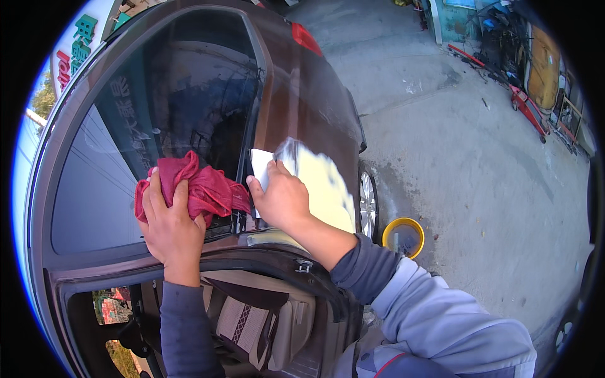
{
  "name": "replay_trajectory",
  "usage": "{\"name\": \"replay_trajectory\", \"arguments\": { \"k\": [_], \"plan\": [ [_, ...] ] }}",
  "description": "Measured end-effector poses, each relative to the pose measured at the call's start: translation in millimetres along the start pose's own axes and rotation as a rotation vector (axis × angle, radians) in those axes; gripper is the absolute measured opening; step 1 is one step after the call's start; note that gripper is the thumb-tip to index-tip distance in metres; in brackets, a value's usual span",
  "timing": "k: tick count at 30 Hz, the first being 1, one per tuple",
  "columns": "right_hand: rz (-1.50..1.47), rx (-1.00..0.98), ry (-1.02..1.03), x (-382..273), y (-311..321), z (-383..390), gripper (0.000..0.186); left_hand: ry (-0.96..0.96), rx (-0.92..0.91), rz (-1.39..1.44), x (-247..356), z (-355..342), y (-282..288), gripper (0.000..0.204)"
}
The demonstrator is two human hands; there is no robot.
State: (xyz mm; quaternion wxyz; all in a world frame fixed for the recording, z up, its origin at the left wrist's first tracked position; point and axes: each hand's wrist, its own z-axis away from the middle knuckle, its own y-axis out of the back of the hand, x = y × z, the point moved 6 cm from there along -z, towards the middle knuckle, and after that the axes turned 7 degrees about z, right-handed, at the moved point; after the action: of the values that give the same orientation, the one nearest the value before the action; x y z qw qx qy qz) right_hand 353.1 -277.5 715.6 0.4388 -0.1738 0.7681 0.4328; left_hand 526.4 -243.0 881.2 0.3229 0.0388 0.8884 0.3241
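Observation:
A crumpled red cloth (205, 188) is bunched in my left hand (169, 230), its fingers closed over it against the dark side window (183, 107) of a brown car. My right hand (283, 198) grips a flat white piece (259, 165), perhaps a sheet or thin pad, between thumb and fingers. It lies at the window's edge, beside a pale yellow patch (321, 186) on the brown body panel (302, 94). The patch's outer border fades unevenly into the paint. Part of the white piece is hidden under my fingers.
Below my hands a car door stands open, showing a beige seat (239, 324) and a door latch (304, 266). A yellow bucket (403, 220) holding liquid is on the concrete near the wheel (367, 198). A red floor jack (528, 110) and clutter lie at the far right.

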Motion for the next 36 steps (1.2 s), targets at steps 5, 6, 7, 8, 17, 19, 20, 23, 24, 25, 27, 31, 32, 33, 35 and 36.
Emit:
{"name": "replay_trajectory", "arguments": {
  "k": [5, 6, 7, 8, 17, 19, 20, 23, 24, 25, 27, 31, 32, 33, 35, 36],
  "plan": [
    [-0.123, -0.082, -0.261, 28.5, -3.6, -29.2, 0.060, -0.024, 0.043, 0.033, 1.2, -0.8, 2.1, 0.068],
    [-0.124, -0.124, -0.257, 26.6, -6.7, -24.3, 0.061, -0.019, 0.035, 0.052, 1.0, 0.1, 1.5, 0.067],
    [-0.125, -0.116, -0.232, 23.6, -9.3, -17.9, 0.062, -0.013, 0.030, 0.032, 0.6, -0.4, 0.6, 0.067],
    [-0.069, -0.043, -0.086, 15.7, -13.0, -7.9, 0.065, -0.010, 0.030, 0.019, 0.7, -0.3, 0.3, 0.067],
    [0.043, 0.141, -0.031, 12.6, -11.5, 5.7, 0.061, -0.035, 0.024, 0.025, 2.0, 0.6, 3.7, 0.068],
    [0.001, 0.081, -0.018, 16.6, -9.2, 9.2, 0.065, -0.048, -0.002, 0.017, 2.2, 1.0, 2.5, 0.067],
    [-0.049, -0.036, -0.101, 21.6, -2.1, -3.4, 0.066, -0.067, 0.003, 0.019, 3.3, 0.8, 2.6, 0.067],
    [-0.113, -0.246, -0.198, 22.0, 0.5, -16.4, 0.067, -0.079, 0.016, 0.021, 4.5, 0.2, 1.6, 0.067],
    [-0.099, -0.188, -0.160, 15.8, -1.6, -9.0, 0.066, -0.076, 0.034, 0.023, 4.7, -0.4, 2.2, 0.067],
    [-0.083, -0.136, -0.106, 9.7, -5.3, -2.8, 0.065, -0.060, 0.034, 0.017, 4.6, -1.2, 1.8, 0.067],
    [0.017, 0.060, 0.016, 4.4, -3.9, 5.1, 0.068, -0.033, 0.001, -0.004, 5.0, -2.6, 0.1, 0.066],
    [-0.106, -0.122, -0.290, 28.3, -4.5, -35.9, 0.062, -0.025, -0.022, 0.007, 9.1, -5.7, 3.0, 0.066],
    [-0.104, -0.134, -0.275, 24.9, -5.8, -30.6, 0.063, -0.034, -0.015, 0.011, 10.8, -5.6, 4.7, 0.067],
    [-0.096, -0.104, -0.243, 20.8, -5.9, -20.6, 0.064, -0.027, -0.033, 0.007, 11.2, -5.6, 4.8, 0.068],
    [0.002, 0.051, -0.024, 10.1, -7.6, 2.7, 0.070, -0.017, -0.042, 0.000, 12.7, -6.2, 5.5, 0.071],
    [-0.058, 0.059, -0.039, 12.7, -5.3, -0.3, 0.067, -0.019, -0.050, -0.007, 14.0, -7.5, 4.7, 0.072]
  ]
}}
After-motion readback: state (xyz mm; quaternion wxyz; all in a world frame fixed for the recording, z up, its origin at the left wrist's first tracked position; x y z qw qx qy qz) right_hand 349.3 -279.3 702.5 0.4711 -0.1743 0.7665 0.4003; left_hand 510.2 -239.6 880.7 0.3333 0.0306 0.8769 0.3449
